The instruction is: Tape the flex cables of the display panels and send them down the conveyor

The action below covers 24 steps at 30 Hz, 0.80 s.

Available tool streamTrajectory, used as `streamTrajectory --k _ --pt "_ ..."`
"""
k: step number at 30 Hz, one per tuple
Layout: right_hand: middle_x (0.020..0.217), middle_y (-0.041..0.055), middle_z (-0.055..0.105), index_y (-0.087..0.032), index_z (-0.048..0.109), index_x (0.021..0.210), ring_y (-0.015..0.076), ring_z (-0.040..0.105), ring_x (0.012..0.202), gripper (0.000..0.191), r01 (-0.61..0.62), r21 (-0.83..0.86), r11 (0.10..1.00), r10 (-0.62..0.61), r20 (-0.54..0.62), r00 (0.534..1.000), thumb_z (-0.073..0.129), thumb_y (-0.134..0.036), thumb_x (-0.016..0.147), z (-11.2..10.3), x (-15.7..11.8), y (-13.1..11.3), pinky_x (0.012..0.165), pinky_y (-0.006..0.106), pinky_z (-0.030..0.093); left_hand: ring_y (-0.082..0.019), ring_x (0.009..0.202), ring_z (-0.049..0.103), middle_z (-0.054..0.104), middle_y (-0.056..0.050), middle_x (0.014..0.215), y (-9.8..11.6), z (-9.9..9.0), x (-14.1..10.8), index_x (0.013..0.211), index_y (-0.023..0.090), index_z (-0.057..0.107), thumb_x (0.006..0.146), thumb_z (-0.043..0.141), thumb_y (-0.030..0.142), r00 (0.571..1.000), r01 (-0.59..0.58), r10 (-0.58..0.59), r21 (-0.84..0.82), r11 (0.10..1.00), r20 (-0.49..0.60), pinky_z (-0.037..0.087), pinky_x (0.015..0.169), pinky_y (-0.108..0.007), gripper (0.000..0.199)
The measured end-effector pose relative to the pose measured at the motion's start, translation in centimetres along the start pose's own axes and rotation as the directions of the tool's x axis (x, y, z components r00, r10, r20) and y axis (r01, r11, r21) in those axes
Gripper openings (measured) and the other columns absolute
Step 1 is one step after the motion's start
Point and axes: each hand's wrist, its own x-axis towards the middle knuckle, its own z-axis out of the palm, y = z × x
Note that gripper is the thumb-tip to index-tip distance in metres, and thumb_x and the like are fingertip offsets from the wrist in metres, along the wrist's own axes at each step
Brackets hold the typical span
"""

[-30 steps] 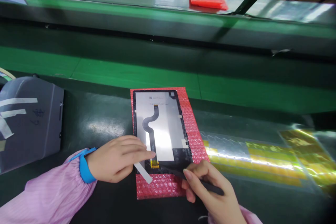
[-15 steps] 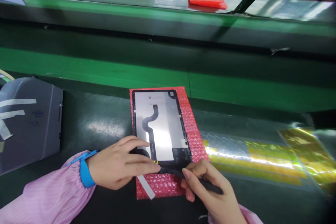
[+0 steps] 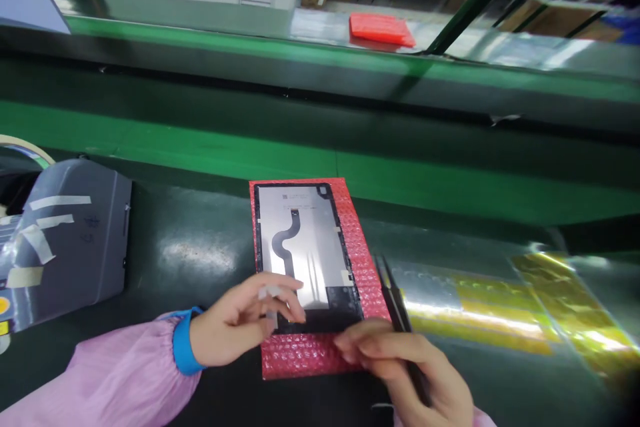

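Observation:
A flat display panel (image 3: 320, 240), silver-backed with a black border and a curved dark ribbon cable (image 3: 283, 240), lies on a red bubble-wrap sheet (image 3: 305, 357). My left hand (image 3: 250, 313) is over the panel's lower left, its fingers curled with a whitish strip (image 3: 270, 291) among them. The strip looks like tape and is partly hidden by the fingers. In my right hand (image 3: 410, 360), by the sheet's lower right corner, are dark tweezers (image 3: 397, 300) with their tips pointing up and away. Its thumb and forefinger are pinched near the panel's bottom edge.
At left stands a grey plastic case (image 3: 95, 240) with pale tape strips on it. Clear film with yellow-amber strips (image 3: 500, 313) lies on the right. Behind runs a green ledge (image 3: 225, 140); red packaging (image 3: 383, 29) sits farther back.
My left hand has lifted and turned, bringing the white strip up off the bubble wrap. My right hand has swung the tweezers from the panel's lower edge to point upward. The camera view has shifted.

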Motion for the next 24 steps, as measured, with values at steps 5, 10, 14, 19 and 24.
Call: streamTrajectory --k 5,10,14,19,24 --pt "0.101 0.0035 0.075 -0.026 0.048 0.080 0.0224 0.072 0.089 0.032 -0.025 -0.121 0.992 0.041 0.132 0.990 0.080 -0.028 0.081 2.6 3.9 -1.5 0.073 0.032 0.057 -0.019 0.116 0.062 0.064 -0.007 0.122 -0.8 1.6 -0.3 0.131 0.026 0.056 0.082 0.045 -0.006 0.992 0.119 -0.109 -0.215 0.969 0.061 0.048 0.104 -0.040 0.059" --pt "0.078 0.0008 0.073 -0.025 0.036 0.071 0.0187 0.067 0.066 0.036 -0.035 -0.232 0.972 0.089 0.227 0.970 0.067 -0.023 0.088 3.2 8.1 -3.0 0.061 0.030 0.050 -0.019 0.113 0.062 0.062 -0.007 0.121 -1.4 0.7 -0.2 0.143 0.031 0.043 0.084 0.045 -0.002 0.999 0.034 -0.028 -0.177 0.984 0.032 0.051 0.098 -0.038 0.068" --pt "0.080 0.0005 0.073 -0.026 0.031 0.073 0.0190 0.067 0.069 0.040 -0.082 -0.262 0.961 0.131 0.175 0.976 0.069 -0.027 0.085 2.3 11.3 -2.8 0.061 0.030 0.046 -0.014 0.084 0.063 0.063 -0.007 0.103 -1.3 -1.4 0.3 0.133 0.022 0.049 0.091 0.039 0.003 0.983 0.025 0.000 0.134 0.991 -0.182 0.055 0.080 -0.031 0.048" --pt "0.074 -0.0009 0.068 -0.026 0.031 0.073 0.0202 0.064 0.070 0.037 -0.163 -0.353 0.921 0.290 0.342 0.894 0.066 -0.033 0.083 2.8 12.8 1.0 0.060 0.031 0.043 -0.020 0.103 0.056 0.061 -0.007 0.104 -0.6 -3.8 1.0 0.107 0.021 0.062 0.084 0.037 -0.002 0.960 -0.028 0.212 0.693 0.721 -0.182 0.049 0.093 -0.039 0.041" --pt "0.080 -0.0009 0.069 -0.026 0.031 0.075 0.0188 0.061 0.069 0.033 -0.237 -0.340 0.910 0.361 0.370 0.856 0.063 -0.032 0.082 3.8 12.8 3.2 0.065 0.033 0.044 -0.026 0.116 0.046 0.054 -0.010 0.110 -0.7 -3.4 1.0 0.106 0.019 0.064 0.076 0.040 -0.003 0.976 0.020 0.173 0.850 0.526 -0.131 0.045 0.100 -0.048 0.044"
